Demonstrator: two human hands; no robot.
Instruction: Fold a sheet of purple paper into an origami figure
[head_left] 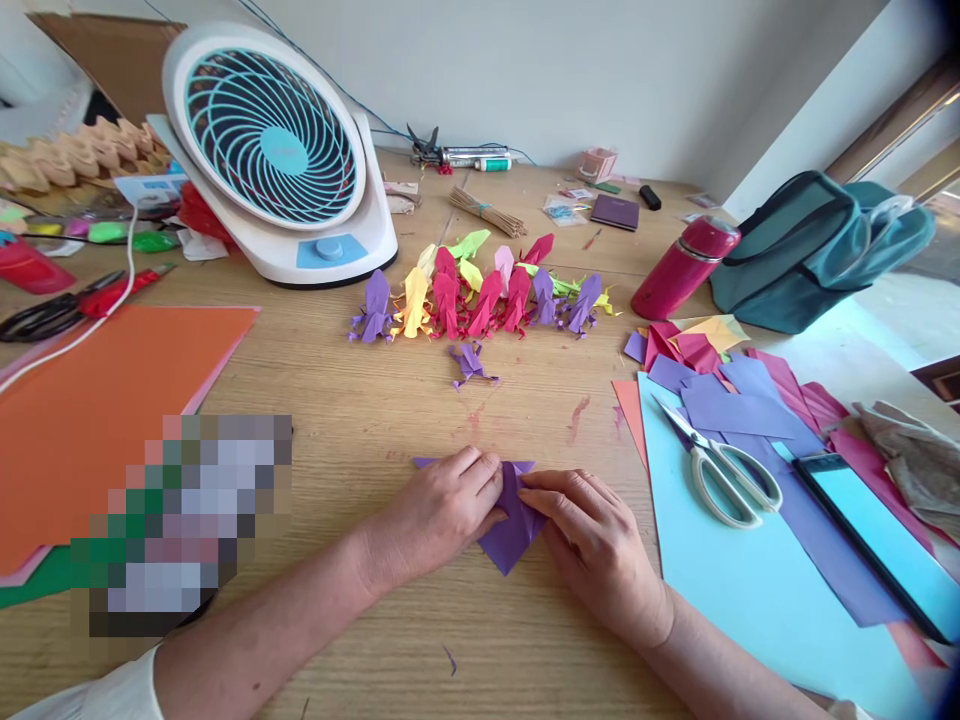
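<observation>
A folded piece of purple paper (508, 545) lies on the wooden table, one corner pointing towards me. My left hand (457, 495) presses on its left part, fingers bent together over the fold. On the right side, my right hand (592, 530) pinches the paper's edge between thumb and fingers. Parts of the sheet are hidden under both hands. Beyond them sits a small purple origami figure with thin legs (470, 364). Behind that stands a cluster of similar figures in red (486, 303), yellow (415, 300), purple, pink and green.
At the left are orange paper sheets (97, 400), a pixelated object (195, 520) and a white fan (375, 235). To the right lie white-handled scissors (724, 470) on light blue paper (720, 600), a phone (877, 530), paper scraps, a red bottle (679, 270) and a teal bag (780, 260).
</observation>
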